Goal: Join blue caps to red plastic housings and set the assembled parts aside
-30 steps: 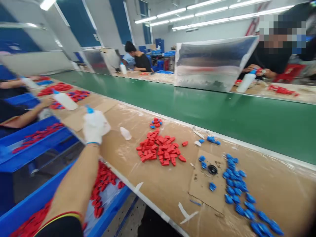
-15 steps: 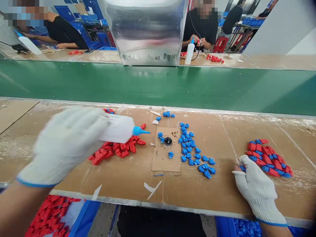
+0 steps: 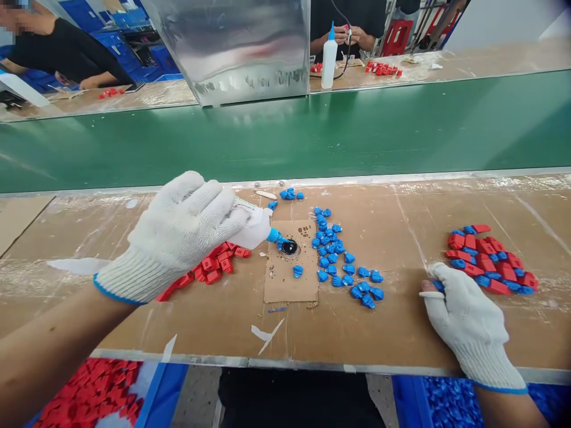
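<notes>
In my gloved left hand point(image 3: 182, 229) is a white squeeze bottle point(image 3: 252, 229), tilted down to the right, with a blue nozzle point(image 3: 274, 236). The nozzle tip reaches the edge of a small round dish of dark liquid point(image 3: 289, 247) on a cardboard piece point(image 3: 289, 291); whether they touch I cannot tell. My gloved right hand point(image 3: 466, 315) rests on the table at the right, its bare thumb and fingers closed on a small blue plastic part point(image 3: 438, 286). Beside it lies a cluster of red parts joined with blue ones point(image 3: 491, 261).
Loose blue parts point(image 3: 330, 246) lie right of the dish, and a red pile point(image 3: 214, 264) is partly behind my left hand. Bins of red parts point(image 3: 89, 392) and blue parts point(image 3: 455, 401) stand below the table edge. A green strip point(image 3: 267, 142) and metal housing point(image 3: 241, 53) lie beyond, with co-workers opposite.
My left hand has moved right with the bottle, bringing its nozzle to the dish and tilting it downward. My right hand keeps its place by the cluster. The camera view has shifted.
</notes>
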A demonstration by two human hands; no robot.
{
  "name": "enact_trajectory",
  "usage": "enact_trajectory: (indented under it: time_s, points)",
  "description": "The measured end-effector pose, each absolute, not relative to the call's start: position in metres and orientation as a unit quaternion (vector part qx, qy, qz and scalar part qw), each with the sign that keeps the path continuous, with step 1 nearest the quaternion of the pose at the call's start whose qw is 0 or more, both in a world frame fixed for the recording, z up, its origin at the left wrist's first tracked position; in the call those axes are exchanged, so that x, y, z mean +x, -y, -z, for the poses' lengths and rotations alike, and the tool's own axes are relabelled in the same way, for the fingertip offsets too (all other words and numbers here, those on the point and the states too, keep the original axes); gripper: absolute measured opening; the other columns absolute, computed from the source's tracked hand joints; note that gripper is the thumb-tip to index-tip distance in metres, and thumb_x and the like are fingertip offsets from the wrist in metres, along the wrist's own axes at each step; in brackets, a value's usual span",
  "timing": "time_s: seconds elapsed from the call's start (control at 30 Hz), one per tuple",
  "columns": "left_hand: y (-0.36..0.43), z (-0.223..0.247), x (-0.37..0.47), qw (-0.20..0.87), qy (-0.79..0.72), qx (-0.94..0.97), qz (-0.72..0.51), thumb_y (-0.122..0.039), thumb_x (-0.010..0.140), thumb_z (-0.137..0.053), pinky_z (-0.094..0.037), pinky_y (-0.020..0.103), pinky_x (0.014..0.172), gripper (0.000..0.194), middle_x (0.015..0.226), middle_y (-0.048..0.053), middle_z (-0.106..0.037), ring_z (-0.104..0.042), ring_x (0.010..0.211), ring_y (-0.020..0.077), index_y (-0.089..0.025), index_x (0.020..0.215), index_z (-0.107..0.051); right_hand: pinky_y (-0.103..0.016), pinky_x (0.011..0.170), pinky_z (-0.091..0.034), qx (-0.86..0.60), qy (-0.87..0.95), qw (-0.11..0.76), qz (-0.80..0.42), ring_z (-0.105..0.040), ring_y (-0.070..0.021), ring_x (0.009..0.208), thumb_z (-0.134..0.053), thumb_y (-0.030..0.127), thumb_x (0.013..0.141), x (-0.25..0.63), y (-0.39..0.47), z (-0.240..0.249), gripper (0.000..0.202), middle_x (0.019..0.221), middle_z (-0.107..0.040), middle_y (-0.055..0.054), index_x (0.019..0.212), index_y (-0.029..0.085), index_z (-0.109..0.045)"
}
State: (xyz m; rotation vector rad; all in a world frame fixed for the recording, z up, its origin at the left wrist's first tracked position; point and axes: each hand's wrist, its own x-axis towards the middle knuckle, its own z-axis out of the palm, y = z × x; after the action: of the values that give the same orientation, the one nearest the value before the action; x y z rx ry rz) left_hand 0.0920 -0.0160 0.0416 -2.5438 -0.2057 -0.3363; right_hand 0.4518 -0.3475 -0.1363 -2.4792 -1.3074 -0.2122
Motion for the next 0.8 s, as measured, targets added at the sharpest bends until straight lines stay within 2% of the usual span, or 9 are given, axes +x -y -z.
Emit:
enact_trajectory:
  time_s: [0.23,0.37,0.6,0.8]
  points:
    - [0.016,-0.0343,0.0928,0.343,0.033,-0.929,0.136,-0.013,0.105,-0.054,-0.036,0.043,0.067,0.028,0.077,0.002,-0.057,-0.041,0.074,0.0235,-0.027,0.081,-0.059,-0.056,0.094,-0.062,-0.87,0.457,0.176,0.058,-0.076,-0.0435,0.119,-0.045,0.047,0.102,0.4488,0.3473,0.1357,0.042,0.126,-0.079,-0.021,0.125,0.02,-0.07]
    - [0.0159,-0.0336,0.0936,0.337,0.044,-0.932,0.128,-0.012,0.105,-0.052,-0.036,0.043,0.066,0.031,0.076,0.001,-0.055,-0.04,0.072,0.0228,-0.027,0.079,-0.057,-0.056,0.098,-0.061,-0.87,0.457,0.178,0.05,-0.075,-0.0436,0.123,-0.042,0.049,0.104,0.4478,0.3466,0.1337,0.045,0.13,-0.078,-0.023,0.125,0.019,-0.07]
    - [0.0111,-0.0404,0.0963,0.367,-0.002,-0.92,0.135,-0.011,0.101,-0.059,-0.041,0.039,0.064,0.029,0.072,0.0,-0.053,-0.042,0.07,0.0213,-0.026,0.076,-0.056,-0.055,0.089,-0.063,-0.866,0.462,0.182,0.061,-0.076,-0.0446,0.117,-0.047,0.045,0.102,0.4465,0.3461,0.1327,0.041,0.128,-0.078,-0.022,0.125,0.022,-0.071]
    - [0.0104,-0.0407,0.0978,0.357,0.008,-0.926,0.12,-0.009,0.1,-0.058,-0.04,0.04,0.064,0.028,0.073,0.0,-0.055,-0.041,0.069,0.0203,-0.025,0.078,-0.055,-0.05,0.088,-0.062,-0.861,0.471,0.178,0.071,-0.076,-0.0426,0.116,-0.048,0.044,0.103,0.4468,0.3471,0.1327,0.037,0.127,-0.079,-0.02,0.125,0.023,-0.069]
